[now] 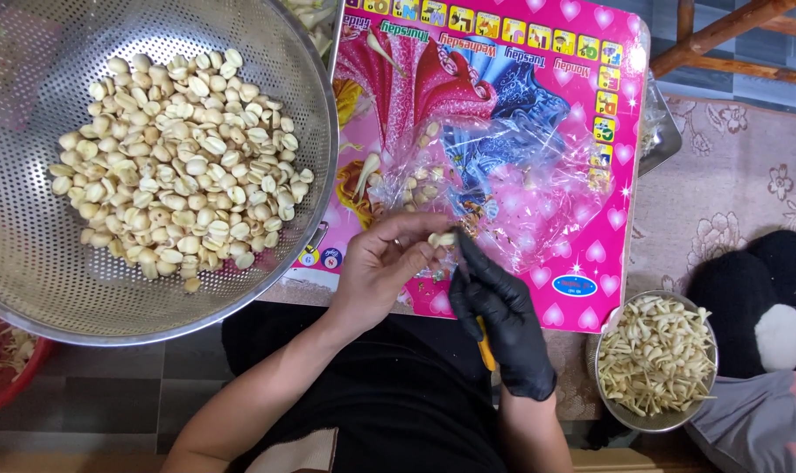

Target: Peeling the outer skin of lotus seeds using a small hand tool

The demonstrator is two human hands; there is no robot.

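Both forearms come up from the bottom edge and meet near the middle. The left hand (385,263) is bare, palm turned partly up, wrist bent slightly, fingers curled inward with thumb and fingertips pinched together at its right side. The right hand (503,320) wears a black glove and sits just beside it, knuckles up, index finger stretched forward to touch the left fingertips, the remaining fingers folded into a closed grip. The two hands touch at the fingertips.
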